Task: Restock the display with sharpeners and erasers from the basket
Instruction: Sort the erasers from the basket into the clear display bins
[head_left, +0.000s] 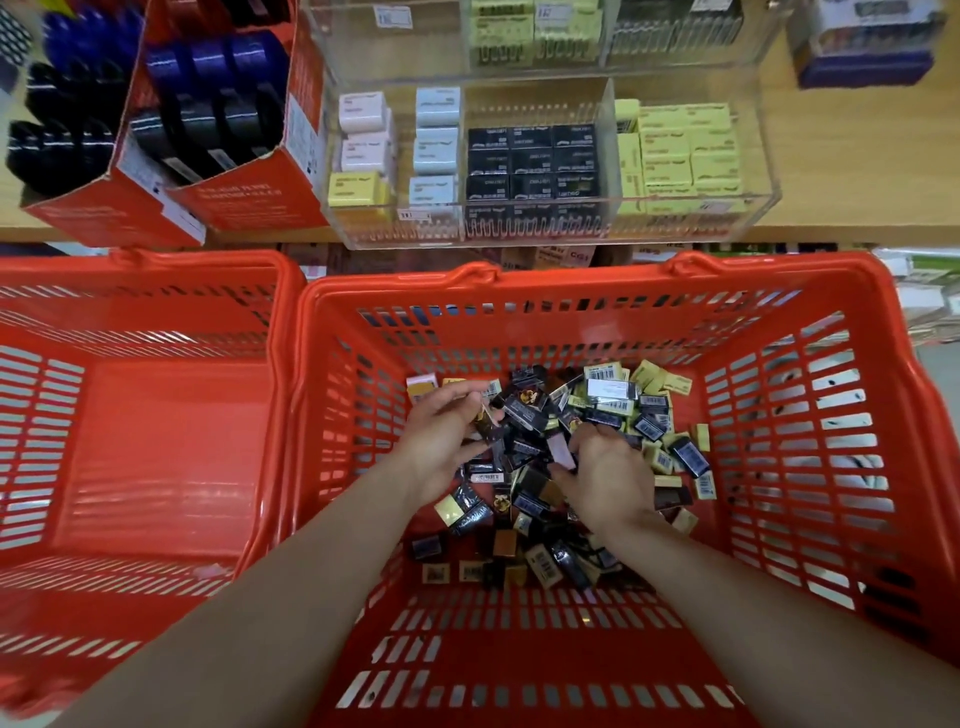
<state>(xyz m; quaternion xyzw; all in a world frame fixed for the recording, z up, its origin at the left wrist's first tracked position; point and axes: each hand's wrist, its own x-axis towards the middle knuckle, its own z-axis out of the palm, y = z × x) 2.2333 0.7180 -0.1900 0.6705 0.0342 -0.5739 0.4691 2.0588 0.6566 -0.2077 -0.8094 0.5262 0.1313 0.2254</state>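
Both hands in basket (613, 291): left hand (441, 441) fingers pinch small packets (524, 410); right hand (608, 478) fingers curl round others.

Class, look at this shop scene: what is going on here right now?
A person is digging through small packets piled in the right-hand red basket. The left hand pinches a few packets; the right hand rests curled on the pile. The left basket holds nothing visible. The clear display above already has rows of boxes, with gaps in its left compartment.

Both the left hand (441, 436) and right hand (605, 475) dig into the basket (857, 415), apparently gripping small packs (524, 410).
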